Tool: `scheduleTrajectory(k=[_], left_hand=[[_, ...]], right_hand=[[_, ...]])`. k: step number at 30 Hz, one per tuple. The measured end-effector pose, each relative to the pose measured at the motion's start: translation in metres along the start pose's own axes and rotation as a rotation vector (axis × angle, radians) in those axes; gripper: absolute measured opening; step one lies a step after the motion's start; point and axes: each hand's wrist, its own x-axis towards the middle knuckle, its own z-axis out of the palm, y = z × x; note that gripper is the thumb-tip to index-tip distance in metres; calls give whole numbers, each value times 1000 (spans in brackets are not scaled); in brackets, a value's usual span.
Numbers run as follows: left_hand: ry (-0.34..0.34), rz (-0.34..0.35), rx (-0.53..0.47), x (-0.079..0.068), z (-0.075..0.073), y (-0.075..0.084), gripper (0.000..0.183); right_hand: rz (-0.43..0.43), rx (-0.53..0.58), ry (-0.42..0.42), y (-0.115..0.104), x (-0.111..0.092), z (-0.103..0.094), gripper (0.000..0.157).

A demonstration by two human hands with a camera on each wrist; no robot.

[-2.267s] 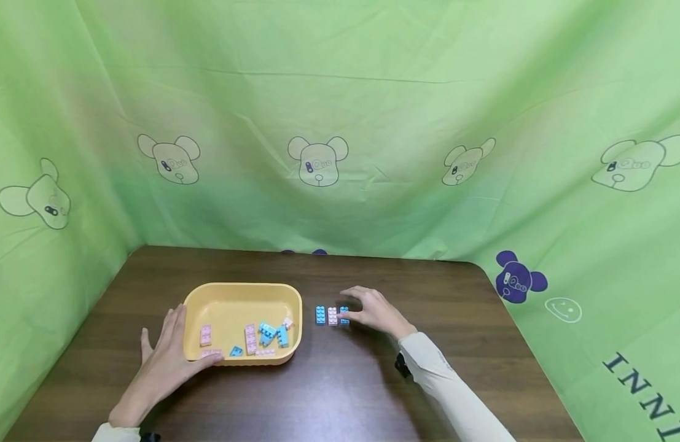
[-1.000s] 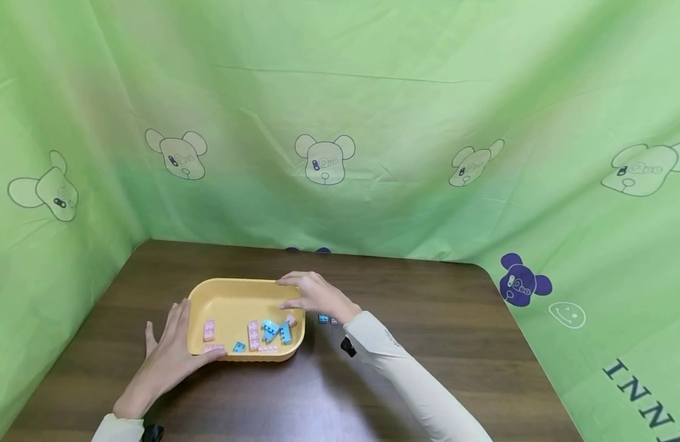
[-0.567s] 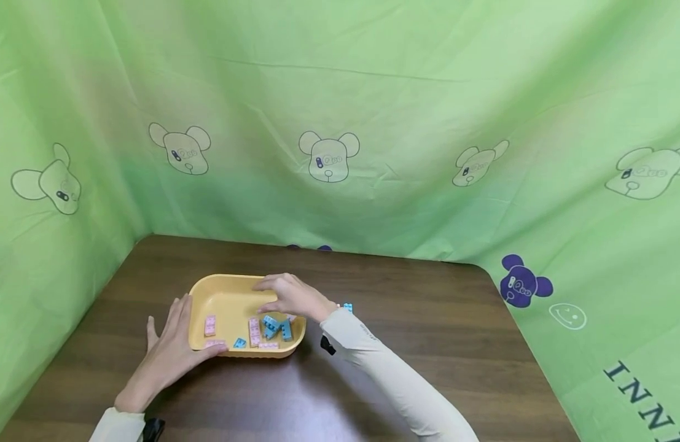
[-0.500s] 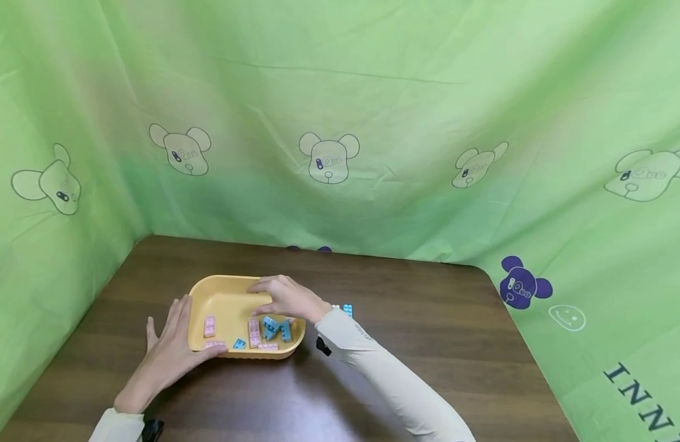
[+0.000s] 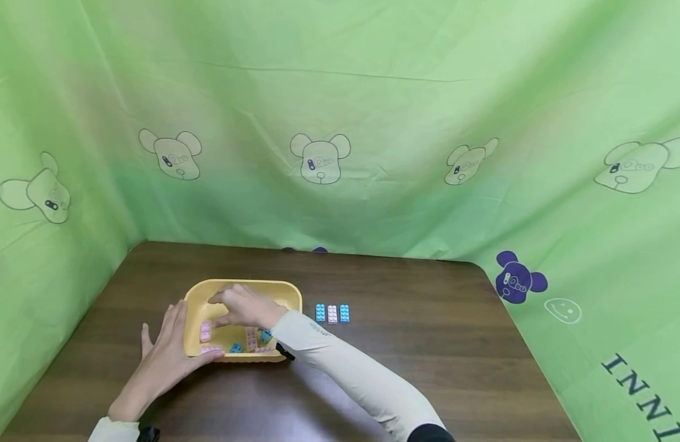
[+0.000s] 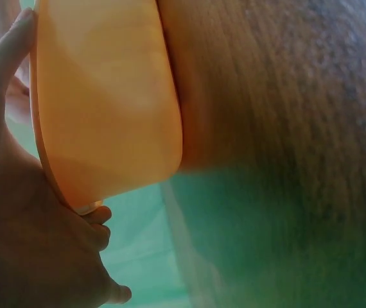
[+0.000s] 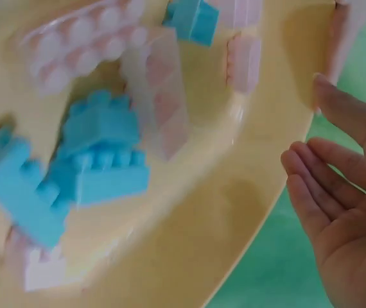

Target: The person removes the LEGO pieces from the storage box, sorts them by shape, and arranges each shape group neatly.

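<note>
A yellow plastic bin (image 5: 244,358) holds several pink and blue toy bricks. My left hand (image 5: 161,350) grips its left end, thumb along the near rim and fingers against the side; the left wrist view shows the bin's outer wall (image 6: 109,96) against this hand. My right hand (image 5: 246,306) hovers inside the bin with nothing in its fingers, just right of a pink brick (image 5: 205,331). In the right wrist view, its fingers are spread and loosely bent. Blue bricks (image 7: 103,122) and a long pink brick (image 7: 160,90) lie on the bin floor. My right forearm hides the bin's right part.
Right of the bin, a blue brick (image 5: 320,313), a pink brick (image 5: 332,314) and another blue brick (image 5: 344,313) stand in a row on the brown wooden table (image 5: 428,344). A green printed curtain (image 5: 317,209) encloses the table at the back and sides.
My right hand has left the third brick of the row, come over the bin's right side and moved left inside it. My left hand keeps its hold on the bin.
</note>
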Motion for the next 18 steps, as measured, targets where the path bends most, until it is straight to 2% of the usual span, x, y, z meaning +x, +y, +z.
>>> scheduleTrajectory(k=[10,18], left_hand=[[5,-3,1,-1,0,0,132],[12,3,5,-2,0,-1,133]], right_hand=[[-18,-39,-109,-16,24,12,47],[-8,-107,-152,-24,32,17,35]])
